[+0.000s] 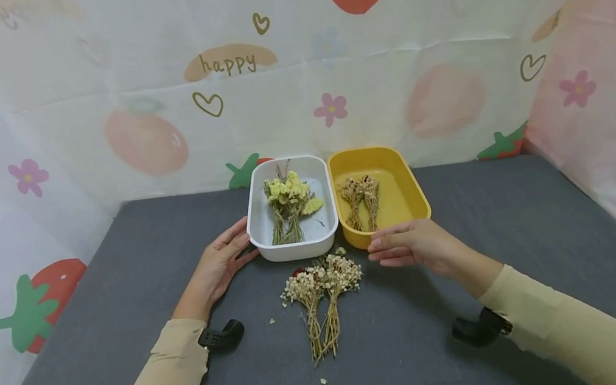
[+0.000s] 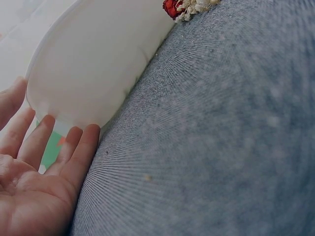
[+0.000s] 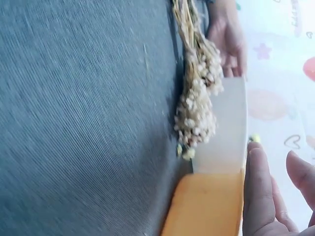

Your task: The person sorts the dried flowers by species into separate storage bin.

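My left hand (image 1: 217, 269) touches the left side of the white plastic container (image 1: 294, 252), its fingers extended against the wall in the left wrist view. Inside that container lie bunches of dried yellow flowers (image 1: 289, 189) with green stems. At the front right of the yellow container (image 1: 403, 178), my right hand (image 1: 419, 245) hovers with straight fingers and holds nothing. Small dried bunches (image 1: 360, 197) with brownish heads lie in the yellow container. Two tied bunches of cream dried flowers (image 1: 324, 283) rest on the cloth between the hands, heads toward the containers.
Both containers stand side by side on a dark grey cloth-covered table (image 1: 142, 244), near a printed fabric backdrop (image 1: 299, 95). Small fallen petals (image 1: 323, 381) dot the cloth. Black wrist cameras (image 1: 224, 335) sit on both sleeves.
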The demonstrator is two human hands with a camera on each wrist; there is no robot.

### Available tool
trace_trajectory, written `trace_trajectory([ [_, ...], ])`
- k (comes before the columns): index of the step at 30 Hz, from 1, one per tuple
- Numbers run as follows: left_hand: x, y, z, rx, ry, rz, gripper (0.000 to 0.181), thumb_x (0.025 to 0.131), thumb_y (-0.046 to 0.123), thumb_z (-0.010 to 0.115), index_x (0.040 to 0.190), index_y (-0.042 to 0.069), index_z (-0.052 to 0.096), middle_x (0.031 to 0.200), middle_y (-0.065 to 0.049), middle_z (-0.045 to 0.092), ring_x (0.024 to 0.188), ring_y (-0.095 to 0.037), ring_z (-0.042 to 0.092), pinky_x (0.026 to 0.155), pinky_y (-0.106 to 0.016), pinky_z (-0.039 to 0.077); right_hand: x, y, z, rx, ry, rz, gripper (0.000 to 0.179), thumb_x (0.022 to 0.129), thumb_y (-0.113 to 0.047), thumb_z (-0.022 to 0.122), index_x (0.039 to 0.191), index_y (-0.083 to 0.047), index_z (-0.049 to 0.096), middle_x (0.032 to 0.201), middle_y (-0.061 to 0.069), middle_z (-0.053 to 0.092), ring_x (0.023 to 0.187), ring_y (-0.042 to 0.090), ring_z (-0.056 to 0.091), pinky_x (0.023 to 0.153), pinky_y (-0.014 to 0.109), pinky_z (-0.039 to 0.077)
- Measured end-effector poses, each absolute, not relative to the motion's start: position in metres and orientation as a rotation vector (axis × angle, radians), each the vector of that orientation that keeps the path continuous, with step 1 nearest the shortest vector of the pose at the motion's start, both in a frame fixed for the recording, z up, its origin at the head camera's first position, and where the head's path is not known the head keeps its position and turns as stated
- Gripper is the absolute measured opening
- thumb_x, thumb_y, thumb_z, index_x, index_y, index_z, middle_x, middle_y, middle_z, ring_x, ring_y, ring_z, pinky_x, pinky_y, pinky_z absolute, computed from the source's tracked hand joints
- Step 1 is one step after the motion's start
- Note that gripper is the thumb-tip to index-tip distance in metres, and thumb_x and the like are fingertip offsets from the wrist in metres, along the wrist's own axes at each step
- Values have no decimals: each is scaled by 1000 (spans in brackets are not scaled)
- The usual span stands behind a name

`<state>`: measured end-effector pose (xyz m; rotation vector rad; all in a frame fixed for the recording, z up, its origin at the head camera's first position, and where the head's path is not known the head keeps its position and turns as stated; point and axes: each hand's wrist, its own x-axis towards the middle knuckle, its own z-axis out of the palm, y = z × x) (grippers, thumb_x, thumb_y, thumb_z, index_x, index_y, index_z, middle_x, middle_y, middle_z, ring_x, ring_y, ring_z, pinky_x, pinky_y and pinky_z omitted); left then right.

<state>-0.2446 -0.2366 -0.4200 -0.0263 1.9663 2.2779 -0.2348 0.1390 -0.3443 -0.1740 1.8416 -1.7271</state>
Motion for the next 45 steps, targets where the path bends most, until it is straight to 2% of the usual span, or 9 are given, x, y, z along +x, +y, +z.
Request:
trace_trajectory([
  [13,-245,-236,-420,-43,1958,2283,58,105,19,52,158,12,29,165,-5,28,143,-20,40,120,-49,37,-206,128,-367,-133,1805,-1687,42,97,-12,65,129,14,57,112,15,75,97,15,73,92,35,61],
  [17,-245,-236,-420,-44,1961,2278,57,105,19,51,158,12,29,165,-5,28,143,-21,41,120,-50,37,-201,123,-372,-98,1773,-1678,41,97,-11,64,129,13,58,112,15,75,98,15,73,92,35,61],
  [23,-246,-236,-421,-20,1948,2293,57,105,18,52,157,11,30,165,-5,28,147,-26,34,120,-50,37,-195,116,-378,-52,1729,-1652,39,96,-11,65,126,13,59,104,10,76,94,15,73,90,34,61],
  [31,-245,-236,-421,-34,1964,2285,59,104,20,54,157,12,31,164,-5,30,137,-12,47,119,-49,38,-189,110,-385,-9,1694,-1615,36,96,-10,65,123,13,62,103,11,76,93,16,74,90,34,61],
  [40,-245,-237,-420,-31,1956,2285,60,104,21,54,158,12,29,164,-5,29,135,-11,48,120,-50,37,-183,102,-390,0,1681,-1604,35,96,-11,64,123,11,62,104,11,76,94,17,73,93,35,60],
  [45,-244,-236,-420,-28,1946,2294,60,104,20,54,158,11,29,165,-7,28,138,-13,44,120,-49,37,-182,93,-392,10,1686,-1618,41,96,-11,65,129,11,58,107,9,75,98,18,72,95,36,59],
])
